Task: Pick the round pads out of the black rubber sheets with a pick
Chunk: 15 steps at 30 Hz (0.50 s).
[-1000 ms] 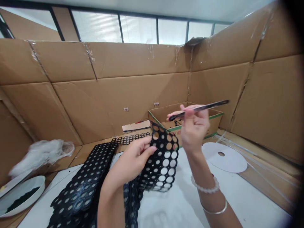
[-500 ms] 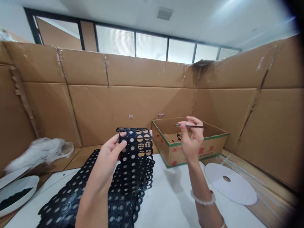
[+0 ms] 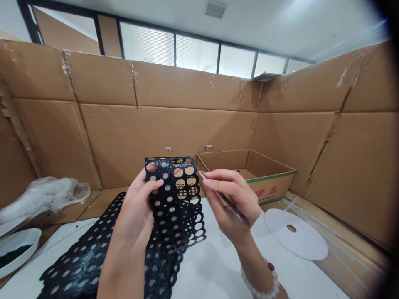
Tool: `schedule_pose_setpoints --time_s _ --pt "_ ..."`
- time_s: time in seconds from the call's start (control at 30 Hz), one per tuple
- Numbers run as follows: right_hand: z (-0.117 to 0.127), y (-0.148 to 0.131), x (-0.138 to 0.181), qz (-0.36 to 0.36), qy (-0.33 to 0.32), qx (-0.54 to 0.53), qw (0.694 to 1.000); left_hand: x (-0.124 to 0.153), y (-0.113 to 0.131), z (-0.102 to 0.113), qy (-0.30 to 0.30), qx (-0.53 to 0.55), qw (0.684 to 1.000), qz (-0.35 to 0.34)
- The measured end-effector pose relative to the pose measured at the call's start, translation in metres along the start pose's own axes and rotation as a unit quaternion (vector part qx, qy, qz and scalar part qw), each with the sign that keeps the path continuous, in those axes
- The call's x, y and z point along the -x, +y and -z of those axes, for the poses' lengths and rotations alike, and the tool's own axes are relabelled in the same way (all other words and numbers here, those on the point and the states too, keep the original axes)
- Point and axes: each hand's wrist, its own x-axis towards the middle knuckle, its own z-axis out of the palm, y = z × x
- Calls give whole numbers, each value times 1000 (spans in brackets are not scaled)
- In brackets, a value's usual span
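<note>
Your left hand (image 3: 137,214) pinches the light, floppy-looking holed sheet (image 3: 171,185) sensibly near its top edge; your right hand (image 3: 232,201) pinches a stick (image 3: 239,216).

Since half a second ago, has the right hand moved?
Yes. The right hand with its thin tool has shifted left across the cardboard box, toward the black perforated sheet.
</note>
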Motion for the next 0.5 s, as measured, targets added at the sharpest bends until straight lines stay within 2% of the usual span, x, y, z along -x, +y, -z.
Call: schedule_pose_setpoints --time_s 0.23,0.37,0.5 --pt "-6 -4 3 19 -92 -32 995 3 -9 -1 -72 -67 992 -75" --pt "-3 -5 2 44 -105 -35 993 5 -12 2 -113 -110 983 -91" --pt "-2 -5 1 70 -111 -14 991 8 -11 0 -126 -120 980 -93"
